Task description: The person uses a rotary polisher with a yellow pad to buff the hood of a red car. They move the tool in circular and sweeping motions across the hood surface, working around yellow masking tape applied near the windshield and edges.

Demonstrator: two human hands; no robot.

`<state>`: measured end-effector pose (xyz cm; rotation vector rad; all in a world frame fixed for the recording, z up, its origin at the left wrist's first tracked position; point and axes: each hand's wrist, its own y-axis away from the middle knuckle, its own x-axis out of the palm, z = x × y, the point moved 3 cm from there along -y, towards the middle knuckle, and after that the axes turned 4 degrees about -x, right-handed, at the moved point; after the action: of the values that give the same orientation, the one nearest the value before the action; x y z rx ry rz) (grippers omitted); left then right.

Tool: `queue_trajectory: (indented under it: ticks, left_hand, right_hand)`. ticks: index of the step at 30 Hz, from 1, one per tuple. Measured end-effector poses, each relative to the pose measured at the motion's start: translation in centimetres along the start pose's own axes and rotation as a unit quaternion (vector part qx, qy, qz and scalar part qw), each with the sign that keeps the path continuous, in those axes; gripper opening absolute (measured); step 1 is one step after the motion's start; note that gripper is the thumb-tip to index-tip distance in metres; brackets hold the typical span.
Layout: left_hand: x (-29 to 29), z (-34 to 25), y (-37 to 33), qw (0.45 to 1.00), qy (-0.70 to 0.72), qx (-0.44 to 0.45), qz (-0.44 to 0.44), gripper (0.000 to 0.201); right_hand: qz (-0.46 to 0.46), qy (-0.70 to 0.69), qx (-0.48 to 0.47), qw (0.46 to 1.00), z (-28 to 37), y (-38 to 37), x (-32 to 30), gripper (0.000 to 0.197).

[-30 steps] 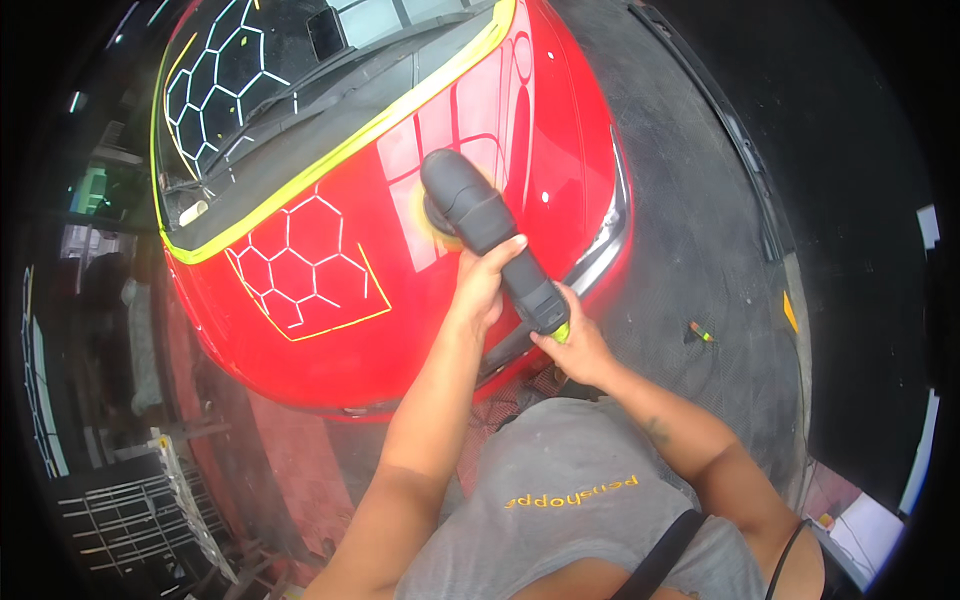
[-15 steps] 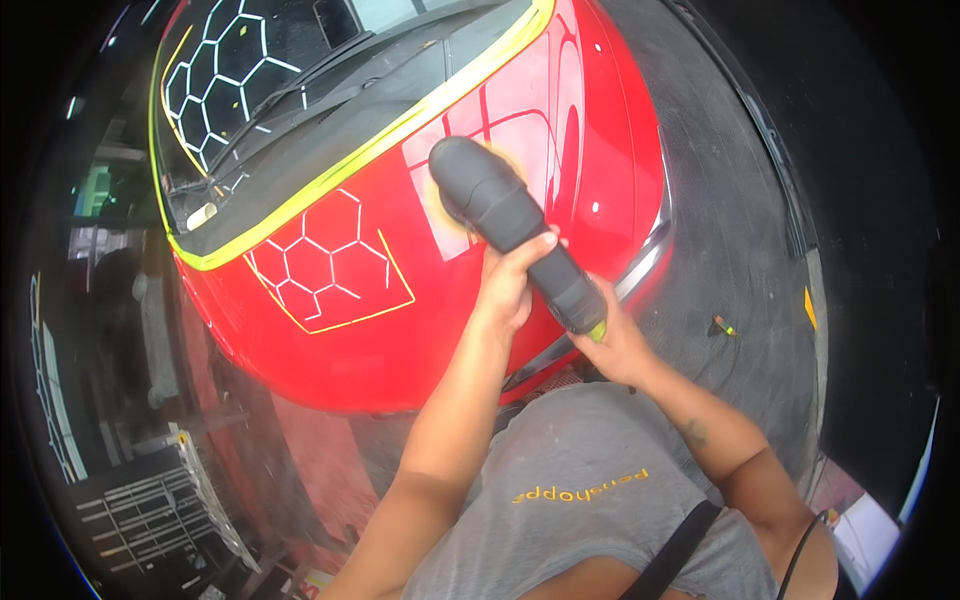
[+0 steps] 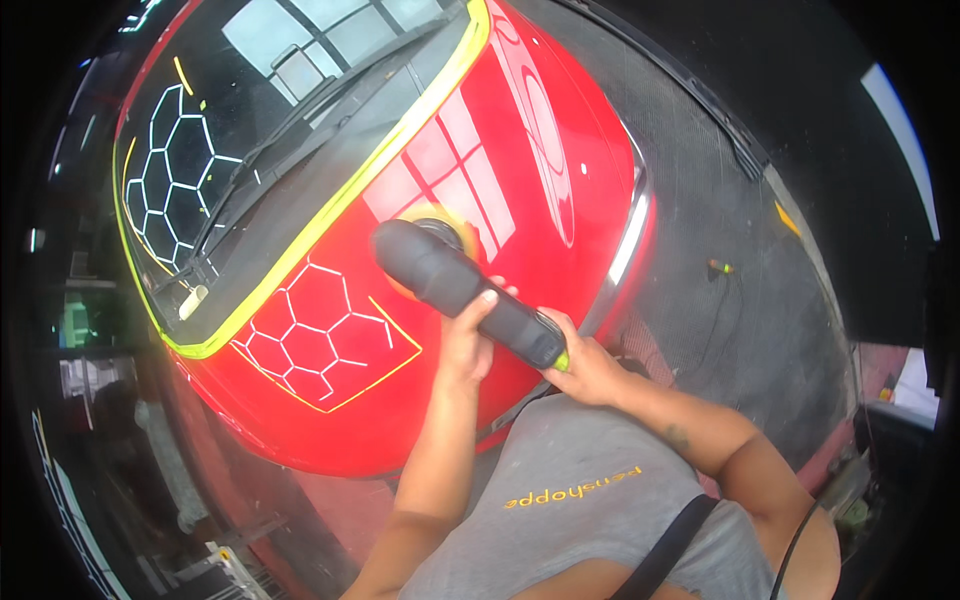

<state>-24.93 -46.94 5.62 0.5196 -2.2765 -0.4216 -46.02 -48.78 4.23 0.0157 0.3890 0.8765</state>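
Observation:
Both hands grip a black car polisher (image 3: 450,280) with a yellow round pad (image 3: 462,226) at its head. The pad rests on the glossy red hood (image 3: 540,260) of a car. My left hand (image 3: 468,345) is wrapped round the middle of the tool's body. At the rear end, by a yellow-green part (image 3: 562,361), my right hand (image 3: 582,368) is closed on the handle. Most of the pad's face is hidden under the tool. Yellow-green masking tape (image 3: 330,238) runs along the hood's edge below the windshield (image 3: 300,90).
A hexagon line pattern (image 3: 310,347) in white and yellow lies on the hood left of the polisher. A wiper (image 3: 290,140) crosses the windshield base. Chrome trim (image 3: 625,262) edges the hood's right side. A small lighter-like object (image 3: 721,267) lies on the dark floor mat (image 3: 690,200).
The polisher has moved left across the hood, nearer the hexagon pattern, with both hands still on it. The view has shifted too, so the car sits lower and further left.

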Motion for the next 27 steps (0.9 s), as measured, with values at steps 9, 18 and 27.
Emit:
queue_trajectory:
  ticks: [9, 18, 27]
  left_hand:
    - [-6.6, -6.5, 1.5, 0.995, 0.065, 0.06, -0.038, 0.042]
    - [4.0, -2.7, -6.6, 1.0, 0.012, 0.019, -0.018, 0.048]
    - [16.5, -2.7, -19.5, 0.998, -0.046, -0.011, 0.046, 0.038]
  right_hand:
    - [0.126, 0.024, -0.073, 0.989, 6.0, -4.7, 2.2, 0.102]
    - [0.06, -0.076, -0.045, 0.994, 1.1, -3.5, -7.4, 0.085]
    - [-0.059, -0.171, 0.089, 0.98, 2.3, -6.8, -17.3, 0.086]
